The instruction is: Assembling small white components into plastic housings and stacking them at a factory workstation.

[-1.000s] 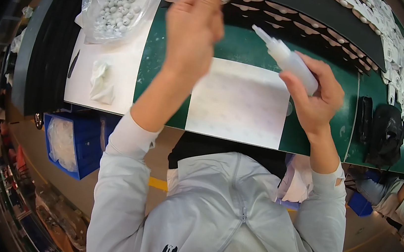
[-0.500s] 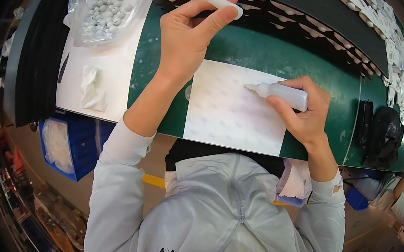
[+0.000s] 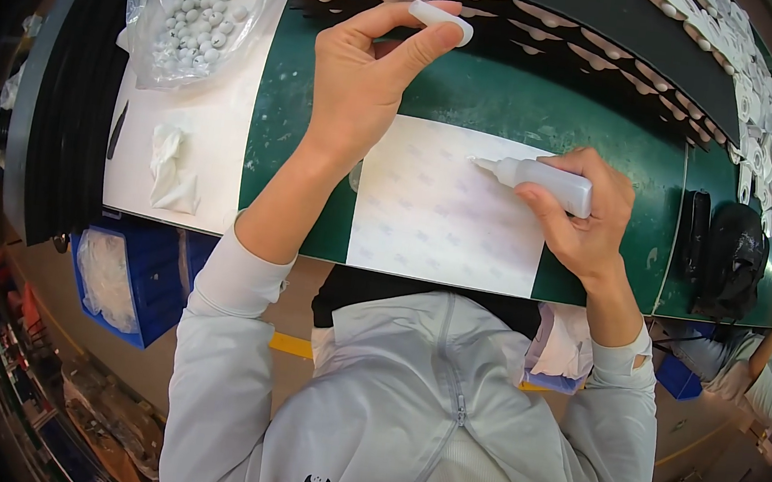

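My left hand point(image 3: 367, 72) is raised over the far part of the green table point(image 3: 301, 69). Its thumb and fingers pinch a small white rounded piece point(image 3: 441, 23), whose exact kind I cannot make out. In my right hand point(image 3: 589, 217) lies a translucent squeeze bottle point(image 3: 549, 185) with a narrow nozzle, tilted on its side. The nozzle points left, above a white sheet of paper point(image 3: 444, 229) with faint marks. I cannot tell whether the tip touches the paper.
Black racks point(image 3: 528, 0) with rows of white rounded pieces span the back. At left are a plastic bag of white balls point(image 3: 196, 24), a crumpled white cloth point(image 3: 173, 169) and a blue bin point(image 3: 129, 283). A black pouch point(image 3: 735, 252) lies right; another person point(image 3: 756, 374) sits beyond.
My left hand has shifted slightly right and down with the white piece. My right hand and the bottle have barely moved.
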A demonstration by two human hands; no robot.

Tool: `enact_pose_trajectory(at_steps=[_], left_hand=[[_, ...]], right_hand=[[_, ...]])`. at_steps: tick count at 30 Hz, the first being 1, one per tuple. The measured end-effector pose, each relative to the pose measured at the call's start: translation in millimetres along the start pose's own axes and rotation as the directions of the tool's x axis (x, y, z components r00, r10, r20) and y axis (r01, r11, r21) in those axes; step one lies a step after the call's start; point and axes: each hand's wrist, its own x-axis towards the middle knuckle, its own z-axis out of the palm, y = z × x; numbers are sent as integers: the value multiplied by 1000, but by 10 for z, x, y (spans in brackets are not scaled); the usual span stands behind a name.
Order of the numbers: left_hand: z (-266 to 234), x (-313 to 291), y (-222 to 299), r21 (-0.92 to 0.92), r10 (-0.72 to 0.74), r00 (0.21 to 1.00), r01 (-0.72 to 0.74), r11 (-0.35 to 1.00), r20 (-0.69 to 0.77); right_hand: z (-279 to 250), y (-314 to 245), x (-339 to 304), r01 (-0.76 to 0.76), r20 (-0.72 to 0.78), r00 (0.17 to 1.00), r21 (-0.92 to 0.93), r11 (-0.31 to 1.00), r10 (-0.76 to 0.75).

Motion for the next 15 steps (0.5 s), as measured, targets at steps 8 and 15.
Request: enact_pose_trajectory(at_steps=[8, 15], left_hand=[[26, -20, 15, 56, -2, 1000, 0, 998, 31], [29, -1, 2, 22, -29, 998, 28, 999, 50]], right_hand=[[-22, -18, -13, -1, 9, 1000, -8, 1000, 1], [-28, -53, -11, -109, -11, 994, 59, 992, 110]])
